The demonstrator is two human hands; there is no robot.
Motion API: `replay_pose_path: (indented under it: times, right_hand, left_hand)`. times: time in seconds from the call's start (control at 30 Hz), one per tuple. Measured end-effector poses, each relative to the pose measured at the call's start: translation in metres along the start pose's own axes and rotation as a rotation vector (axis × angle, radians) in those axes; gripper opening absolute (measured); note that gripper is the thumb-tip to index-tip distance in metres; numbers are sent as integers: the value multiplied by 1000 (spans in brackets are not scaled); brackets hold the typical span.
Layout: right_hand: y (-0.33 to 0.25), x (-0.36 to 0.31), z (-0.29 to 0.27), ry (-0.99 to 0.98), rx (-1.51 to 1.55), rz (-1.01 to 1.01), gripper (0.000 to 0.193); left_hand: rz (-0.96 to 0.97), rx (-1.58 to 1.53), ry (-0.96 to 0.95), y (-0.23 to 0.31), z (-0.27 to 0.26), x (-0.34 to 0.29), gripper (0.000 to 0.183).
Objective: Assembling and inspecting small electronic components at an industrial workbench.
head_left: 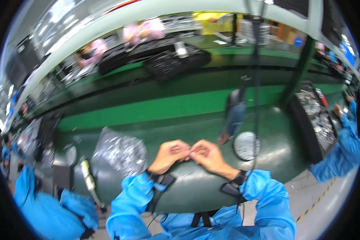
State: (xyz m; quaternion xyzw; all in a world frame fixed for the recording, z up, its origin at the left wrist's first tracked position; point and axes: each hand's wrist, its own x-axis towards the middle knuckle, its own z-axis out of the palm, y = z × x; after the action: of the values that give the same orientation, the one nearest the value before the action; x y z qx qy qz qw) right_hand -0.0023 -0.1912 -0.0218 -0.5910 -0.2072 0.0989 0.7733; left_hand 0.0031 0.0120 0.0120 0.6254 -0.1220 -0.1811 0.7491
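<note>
Fingertips meeting, nothing certain between them

My left hand (171, 154) and right hand (209, 156) come together over the desk (200, 192), fingers curled and tips touching or nearly so; whether they pinch a part or only press on each other, I cannot tell. Any such part would sit at those tips, between the bag (122, 154) on my left and the silver disc (246, 146) on my right.

If my pinch slipped, I judge a small part could drop, roll, and vanish among the bag's shiny folds. A careless swing rightward could knock the disc or snag the cable (257, 116) hanging near it. My wrist straps (169, 180) look bulky enough to catch the desk's near edge if I reached out.

Curled fingers hide whatever is inside my grip. Glare masks whether the bag holds anything. The dark blue thing (235, 114) behind the disc is too blurred to name. In the black tray (303, 123) the parts smear together, and the co-worker's sleeve (344, 146) beside it runs toward the picture's dark rim
</note>
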Motion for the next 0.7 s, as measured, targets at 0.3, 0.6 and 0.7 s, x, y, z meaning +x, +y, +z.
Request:
replay_pose_path:
  times: [0.3, 0.6, 0.7]
  right_hand:
    - [-1, -3, 10, -115, 48, -20, 11]
    - [-9, -3, 8, -69, -32, -25, 13]
    - [-6, -3, 6, -80, -31, -25, 12]
  left_hand:
    - [13, -64, 60, -9, -5, -15, 14]
    - [21, -121, 23, -12, -6, -4, 13]
    - [32, -133, 19, -12, -6, -5, 12]
